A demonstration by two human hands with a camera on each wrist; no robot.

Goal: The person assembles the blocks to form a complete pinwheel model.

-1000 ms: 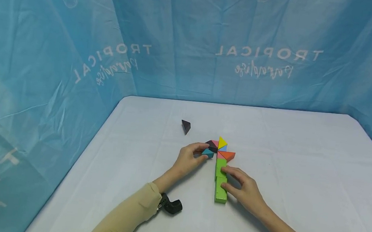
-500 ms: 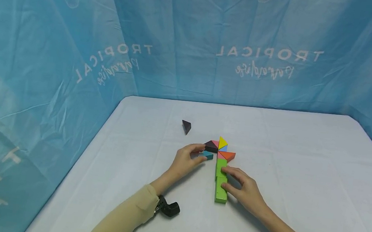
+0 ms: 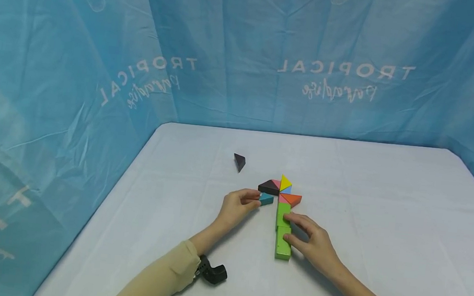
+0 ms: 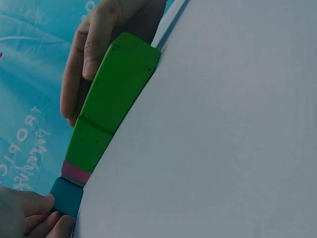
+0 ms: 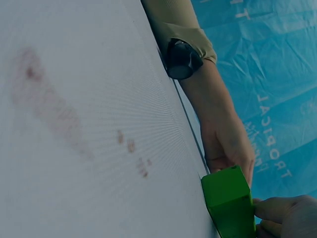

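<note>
My left hand (image 3: 235, 208) pinches a teal triangular block (image 3: 266, 199) between thumb and fingers, beside the joined blocks. In the left wrist view the teal block (image 4: 67, 196) sits close to a pink piece. Two green rectangular blocks (image 3: 282, 249) lie end to end in a column. My right hand (image 3: 315, 245) rests along their right side, thumb at the near block and a finger at the far one. Beyond them fan out small triangles: orange (image 3: 293, 200), yellow (image 3: 285, 184), light blue (image 3: 287, 190), pink (image 3: 282, 199) and a black block (image 3: 269, 189).
A loose black triangular block (image 3: 240, 162) lies farther back, left of the fan. The white table (image 3: 385, 221) meets a blue printed curtain (image 3: 243, 91) at its back and sides. A black wrist device (image 3: 213, 273) hangs by the left sleeve.
My left hand has drawn slightly left, its fingers leaving the black block, which is now more exposed. The teal block stays at its fingertips. My right hand holds its place at the green blocks.
</note>
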